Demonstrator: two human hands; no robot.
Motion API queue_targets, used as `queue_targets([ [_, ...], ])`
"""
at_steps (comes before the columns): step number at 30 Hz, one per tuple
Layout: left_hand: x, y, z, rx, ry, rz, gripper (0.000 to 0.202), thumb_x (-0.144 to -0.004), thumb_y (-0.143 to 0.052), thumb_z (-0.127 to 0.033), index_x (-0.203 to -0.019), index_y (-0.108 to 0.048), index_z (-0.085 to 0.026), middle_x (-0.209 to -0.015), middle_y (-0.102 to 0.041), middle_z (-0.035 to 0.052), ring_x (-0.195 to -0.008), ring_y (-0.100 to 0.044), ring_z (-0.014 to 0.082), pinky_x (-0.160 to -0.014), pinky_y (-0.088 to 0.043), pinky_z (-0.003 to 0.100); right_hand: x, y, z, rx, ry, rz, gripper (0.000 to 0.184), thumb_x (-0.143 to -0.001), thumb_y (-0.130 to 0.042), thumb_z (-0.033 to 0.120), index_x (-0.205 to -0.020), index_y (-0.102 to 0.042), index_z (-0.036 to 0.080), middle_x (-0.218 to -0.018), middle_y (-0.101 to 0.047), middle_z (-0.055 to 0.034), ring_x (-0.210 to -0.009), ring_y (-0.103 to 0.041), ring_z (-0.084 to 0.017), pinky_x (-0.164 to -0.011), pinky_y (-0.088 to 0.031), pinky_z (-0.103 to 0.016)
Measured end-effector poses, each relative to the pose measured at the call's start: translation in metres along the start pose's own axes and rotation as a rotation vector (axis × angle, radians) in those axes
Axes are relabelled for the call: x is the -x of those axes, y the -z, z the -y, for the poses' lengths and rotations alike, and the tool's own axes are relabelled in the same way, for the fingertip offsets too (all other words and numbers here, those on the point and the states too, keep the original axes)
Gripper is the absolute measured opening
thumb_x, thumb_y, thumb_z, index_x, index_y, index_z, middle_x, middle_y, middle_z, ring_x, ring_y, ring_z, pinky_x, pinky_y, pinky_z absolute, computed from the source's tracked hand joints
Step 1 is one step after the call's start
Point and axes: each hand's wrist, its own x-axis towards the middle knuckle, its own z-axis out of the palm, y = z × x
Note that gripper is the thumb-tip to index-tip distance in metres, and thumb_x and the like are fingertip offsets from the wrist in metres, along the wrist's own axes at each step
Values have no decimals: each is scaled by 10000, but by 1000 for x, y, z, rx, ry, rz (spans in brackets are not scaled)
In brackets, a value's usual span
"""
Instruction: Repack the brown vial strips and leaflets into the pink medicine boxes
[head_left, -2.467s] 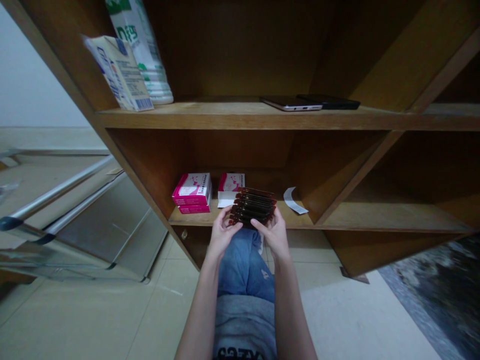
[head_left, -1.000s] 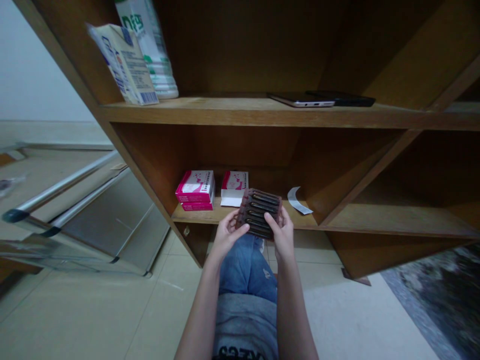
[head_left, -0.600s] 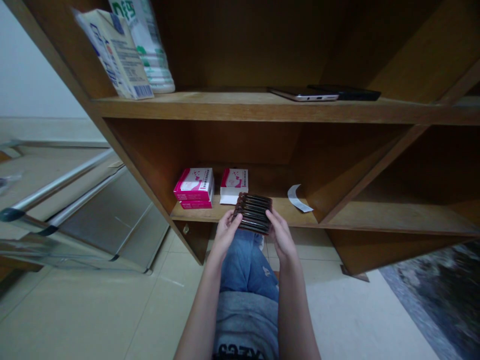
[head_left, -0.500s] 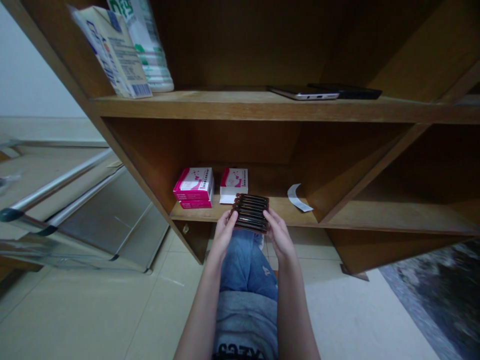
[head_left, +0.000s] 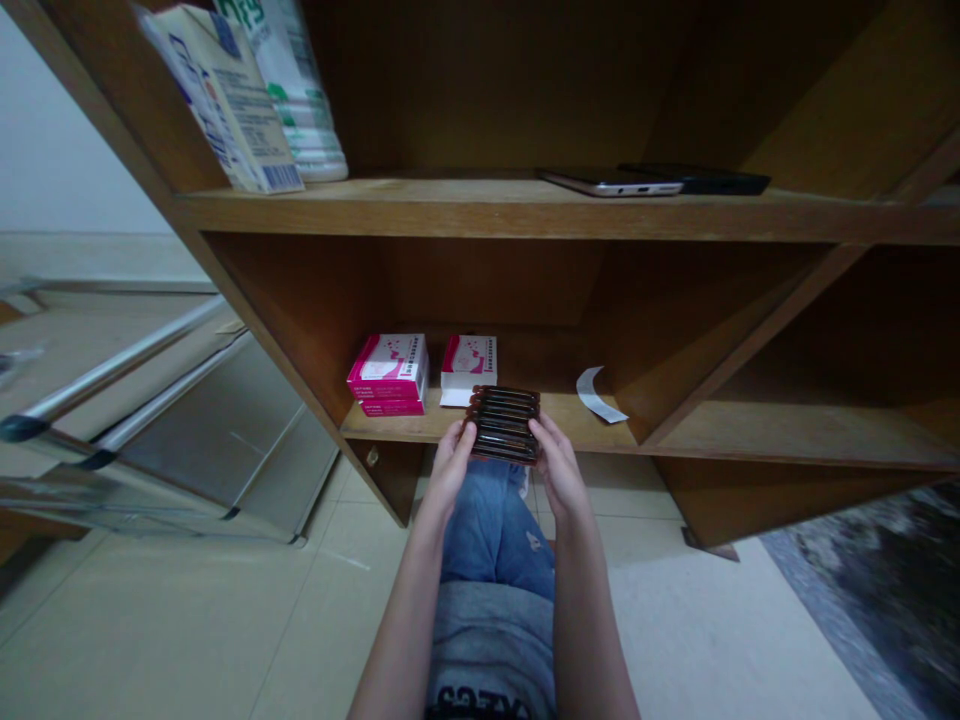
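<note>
Between my two hands is a tray of dark brown vials point(head_left: 505, 425), several slim tubes lying side by side. My left hand point(head_left: 452, 455) grips its left edge, thumb on top. On the right edge my right hand point(head_left: 556, 460) holds it the same way. The tray is level with the front of the lower shelf, over my knees. Just behind it lies a pink and white box point(head_left: 469, 362) with a white flap at its near end. To the left, two more pink and white boxes point(head_left: 388, 370) are stacked. A curled white paper point(head_left: 598, 396) rests on the right.
The wooden upper shelf board point(head_left: 450, 215) runs above my hands. It carries a drink carton point(head_left: 232, 105), a white bottle point(head_left: 304, 110) and a phone point(head_left: 611, 183) beside a dark flat object point(head_left: 720, 183). A metal-framed rack point(head_left: 187, 430) stands at the left.
My hands and the vial tray stay almost still. The view shifts very slightly; nothing has been picked up or let go.
</note>
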Motion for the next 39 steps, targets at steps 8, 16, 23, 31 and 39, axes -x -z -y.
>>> queue_targets([
  [8, 1, -2, -5, 0, -12, 76, 409, -698, -660, -513, -937, -617, -183, -971, -680, 39, -952, -618, 189, -876, -465, 305, -1, 1, 1, -11, 26, -27, 535, -688, -701, 434, -1172, -605, 229, -1096, -683, -47, -1041, -615, -261, -861, -516, -406],
  [16, 4, -7, -8, -21, 0, 156, 433, -650, -737, -393, -985, -565, -180, -1053, -670, 59, -1028, -604, 196, -940, -434, 330, -3, 2, 6, -23, 86, -38, 441, -658, -726, 392, -1056, -664, 212, -1146, -661, -42, -1156, -546, -257, -1006, -412, -420],
  [23, 1, -11, 0, 3, 25, 116, 562, -610, -776, -340, -1068, -493, -178, -953, -694, 55, -940, -643, 197, -920, -451, 362, -2, 4, 6, 52, 106, -2, 439, -649, -744, 398, -1038, -680, 205, -1159, -655, -46, -1165, -535, -270, -1036, -377, -436],
  [31, 3, -14, -7, 96, 43, -43, 505, -588, -781, -351, -1010, -600, -142, -1023, -693, 85, -966, -642, 214, -873, -484, 313, -1, 6, 7, 190, 94, 135, 592, -696, -693, 503, -1208, -598, 222, -1203, -629, -58, -1169, -534, -264, -1007, -415, -433],
  [39, 4, -2, -8, 101, 210, -151, 502, -653, -700, -428, -1063, -607, -152, -853, -708, 62, -621, -654, 174, -441, -477, 232, -29, 67, 22, 563, 274, 6, 556, -772, -606, 509, -1231, -564, 199, -1135, -655, -113, -956, -640, -227, -921, -471, -454],
])
